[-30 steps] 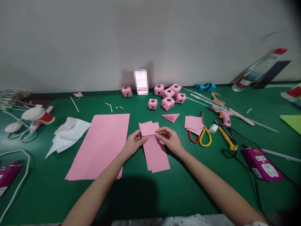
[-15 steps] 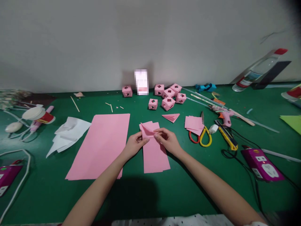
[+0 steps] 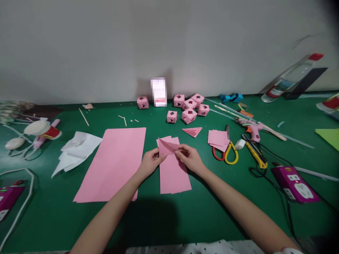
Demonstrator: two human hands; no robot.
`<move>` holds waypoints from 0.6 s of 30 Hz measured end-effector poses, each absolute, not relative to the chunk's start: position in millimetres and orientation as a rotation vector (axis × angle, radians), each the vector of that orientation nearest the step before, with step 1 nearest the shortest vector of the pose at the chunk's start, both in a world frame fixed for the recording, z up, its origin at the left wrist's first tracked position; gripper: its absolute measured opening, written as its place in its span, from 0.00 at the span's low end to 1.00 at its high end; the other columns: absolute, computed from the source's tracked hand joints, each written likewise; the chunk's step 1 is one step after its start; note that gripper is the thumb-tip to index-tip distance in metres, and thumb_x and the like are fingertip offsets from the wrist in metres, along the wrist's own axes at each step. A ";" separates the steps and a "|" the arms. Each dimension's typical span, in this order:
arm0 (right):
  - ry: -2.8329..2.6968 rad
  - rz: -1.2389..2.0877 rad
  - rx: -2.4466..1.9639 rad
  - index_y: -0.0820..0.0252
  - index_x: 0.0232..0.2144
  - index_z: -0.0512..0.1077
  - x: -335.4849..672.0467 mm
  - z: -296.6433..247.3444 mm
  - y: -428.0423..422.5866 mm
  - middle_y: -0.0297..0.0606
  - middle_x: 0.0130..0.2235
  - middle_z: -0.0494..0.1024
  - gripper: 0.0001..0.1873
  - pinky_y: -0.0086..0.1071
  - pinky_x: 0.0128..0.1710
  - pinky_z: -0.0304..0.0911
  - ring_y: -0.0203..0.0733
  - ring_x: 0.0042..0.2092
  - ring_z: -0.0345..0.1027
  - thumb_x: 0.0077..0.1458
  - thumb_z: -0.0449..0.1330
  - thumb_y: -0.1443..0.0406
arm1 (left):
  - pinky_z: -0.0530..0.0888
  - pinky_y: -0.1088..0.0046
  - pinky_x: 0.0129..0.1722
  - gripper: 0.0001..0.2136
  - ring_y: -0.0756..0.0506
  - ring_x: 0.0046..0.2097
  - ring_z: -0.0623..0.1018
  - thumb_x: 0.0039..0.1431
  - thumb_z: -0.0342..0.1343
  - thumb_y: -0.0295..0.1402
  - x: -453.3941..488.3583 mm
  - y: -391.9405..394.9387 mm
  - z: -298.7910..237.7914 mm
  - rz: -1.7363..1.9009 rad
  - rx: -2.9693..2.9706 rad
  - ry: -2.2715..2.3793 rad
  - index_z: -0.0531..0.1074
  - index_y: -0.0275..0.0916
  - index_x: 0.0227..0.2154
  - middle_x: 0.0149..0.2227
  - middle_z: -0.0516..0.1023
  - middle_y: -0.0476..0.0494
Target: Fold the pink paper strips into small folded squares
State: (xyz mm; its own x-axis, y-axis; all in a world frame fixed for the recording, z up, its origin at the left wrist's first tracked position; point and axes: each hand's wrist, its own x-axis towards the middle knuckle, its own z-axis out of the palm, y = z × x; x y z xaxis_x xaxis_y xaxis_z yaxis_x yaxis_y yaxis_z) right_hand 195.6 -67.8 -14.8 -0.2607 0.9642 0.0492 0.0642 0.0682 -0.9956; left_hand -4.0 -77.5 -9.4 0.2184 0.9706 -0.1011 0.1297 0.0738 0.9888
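Between my hands is a small piece of pink paper [image 3: 167, 145] with a raised crease running across it. My left hand [image 3: 152, 161] pinches its left edge, thumb on top. On the right edge, the thumb and fingers of my right hand [image 3: 190, 157] are closed. Beneath lie several pink paper strips [image 3: 174, 180], loosely stacked. A stack of large pink paper sheets [image 3: 113, 164] is left of my left hand. Beyond my right hand rest folded pink triangles [image 3: 193, 131] and a pile of small pink squares [image 3: 218, 139].
Several pink paper polyhedra [image 3: 189, 115] and a lit phone [image 3: 159, 91] stand near the wall. Scissors [image 3: 231, 153], a yellow utility knife [image 3: 256, 155], a pink glue gun [image 3: 254, 130] and a purple power strip [image 3: 295, 185] lie right. Crumpled white paper [image 3: 76, 151] and a paper cup [image 3: 42, 128] are left.
The raised fold in the small pink paper has shifted and looks straighter. The strips underneath have moved slightly. Both hands stay almost in place.
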 end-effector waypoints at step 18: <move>-1.485 1.197 -1.047 0.56 0.36 0.79 198.2 -15.2 -68.1 0.37 0.38 0.81 0.13 0.35 0.45 0.67 0.42 0.42 0.74 0.53 0.56 0.71 | 0.71 0.71 0.40 0.14 0.44 0.42 0.76 0.60 0.46 0.34 -10.1 -75.2 -0.1 0.909 1.241 1.102 0.77 0.36 0.37 0.40 0.79 0.42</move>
State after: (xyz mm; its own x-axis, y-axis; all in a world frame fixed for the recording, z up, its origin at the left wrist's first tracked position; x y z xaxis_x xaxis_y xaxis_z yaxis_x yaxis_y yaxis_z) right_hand 198.2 -68.1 -15.2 -0.2055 0.9677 0.1461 0.0630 0.1621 -0.9848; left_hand -10.1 -75.2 -0.1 0.2496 0.9585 -0.1377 0.0472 0.1300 0.9904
